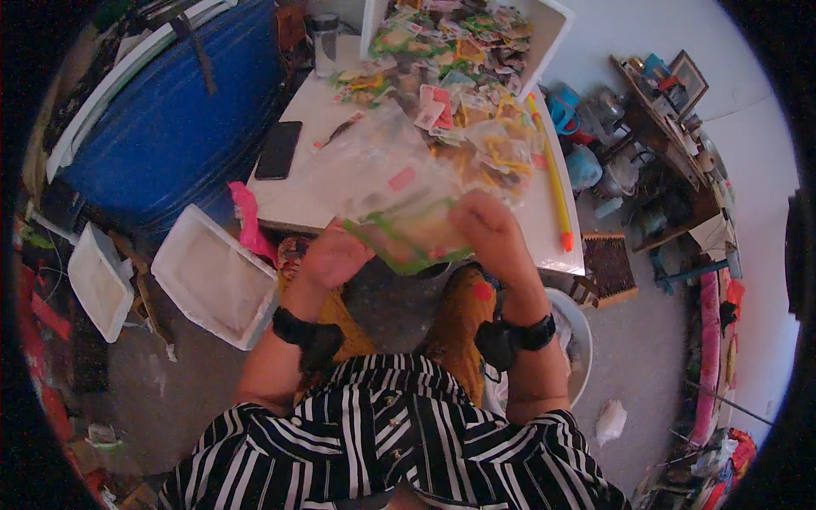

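Between left hand and right hand is a green-edged clear bag, each hand pinching one side, packet pile beyond right, black phone beyond left

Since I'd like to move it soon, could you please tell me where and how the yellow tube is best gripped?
I'd pinch the yellow tube across its near half, coming from the right: it is long and slim, and packets crowd its left side.
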Available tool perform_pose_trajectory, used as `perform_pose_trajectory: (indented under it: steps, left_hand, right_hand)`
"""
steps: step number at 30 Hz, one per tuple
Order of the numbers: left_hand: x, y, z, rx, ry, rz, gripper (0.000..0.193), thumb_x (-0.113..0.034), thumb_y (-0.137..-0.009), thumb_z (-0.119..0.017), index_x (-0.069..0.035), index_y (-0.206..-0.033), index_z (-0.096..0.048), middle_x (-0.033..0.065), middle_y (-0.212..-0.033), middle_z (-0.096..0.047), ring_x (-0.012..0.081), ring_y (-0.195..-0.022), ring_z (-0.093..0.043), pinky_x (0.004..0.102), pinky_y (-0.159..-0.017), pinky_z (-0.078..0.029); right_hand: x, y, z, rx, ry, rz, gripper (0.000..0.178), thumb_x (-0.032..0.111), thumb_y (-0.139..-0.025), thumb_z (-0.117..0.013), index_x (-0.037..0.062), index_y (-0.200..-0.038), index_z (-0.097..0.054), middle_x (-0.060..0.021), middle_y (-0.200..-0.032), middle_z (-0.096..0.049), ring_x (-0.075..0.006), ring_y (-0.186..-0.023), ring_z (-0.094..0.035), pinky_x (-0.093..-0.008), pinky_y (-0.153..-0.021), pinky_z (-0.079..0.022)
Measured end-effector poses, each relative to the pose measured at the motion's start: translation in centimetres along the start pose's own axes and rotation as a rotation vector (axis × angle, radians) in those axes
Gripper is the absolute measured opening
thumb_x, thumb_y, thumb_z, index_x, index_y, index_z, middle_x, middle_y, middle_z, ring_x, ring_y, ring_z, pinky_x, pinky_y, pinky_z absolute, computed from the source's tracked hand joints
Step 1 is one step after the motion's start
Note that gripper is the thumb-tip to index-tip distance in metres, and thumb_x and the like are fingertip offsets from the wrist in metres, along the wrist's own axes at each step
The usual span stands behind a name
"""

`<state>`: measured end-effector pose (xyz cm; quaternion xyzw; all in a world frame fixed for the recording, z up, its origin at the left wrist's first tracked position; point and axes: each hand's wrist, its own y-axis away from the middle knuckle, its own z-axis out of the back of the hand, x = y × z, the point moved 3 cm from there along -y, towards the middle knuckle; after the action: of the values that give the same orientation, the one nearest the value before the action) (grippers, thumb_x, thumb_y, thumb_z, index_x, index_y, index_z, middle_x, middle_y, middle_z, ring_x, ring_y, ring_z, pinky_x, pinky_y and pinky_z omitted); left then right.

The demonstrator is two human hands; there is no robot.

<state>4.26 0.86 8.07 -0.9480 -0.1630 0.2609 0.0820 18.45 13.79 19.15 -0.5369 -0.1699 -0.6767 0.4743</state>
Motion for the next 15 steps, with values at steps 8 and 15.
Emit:
perform_pose_trajectory:
  steps: [8,15]
  left_hand:
    - [-2.3,-1.3,-2.6,-0.403,-0.423,-0.183,0.019,-0.013,-0.081,-0.048,-0.002,-0.095,-0.050,0.0036,-0.092,-0.056,0.0182,-0.083,-0.053,0.0294,-0.074,-0.041]
    - [-5.0,-2.3,-6.8,-0.245,-1.679,-0.114,0.018,-0.018,-0.077,-0.052,0.000,-0.082,-0.051,0.0110,-0.075,-0.055,0.0192,-0.069,-0.052,0.0310,-0.064,-0.041]
  right_hand:
    - [-5.8,1.9,-2.0,-0.071,-0.514,-0.304,0.008,0.011,-0.080,-0.049,0.0045,-0.078,-0.052,0.0015,-0.075,-0.050,-0.0076,-0.071,-0.045,-0.0215,-0.063,-0.038]
    - [-10.2,4.0,-4.2,-0.154,-0.874,-0.374,0.023,0.012,-0.079,-0.051,0.0057,-0.100,-0.046,-0.0034,-0.094,-0.052,-0.0143,-0.088,-0.049,-0.0262,-0.072,-0.040]
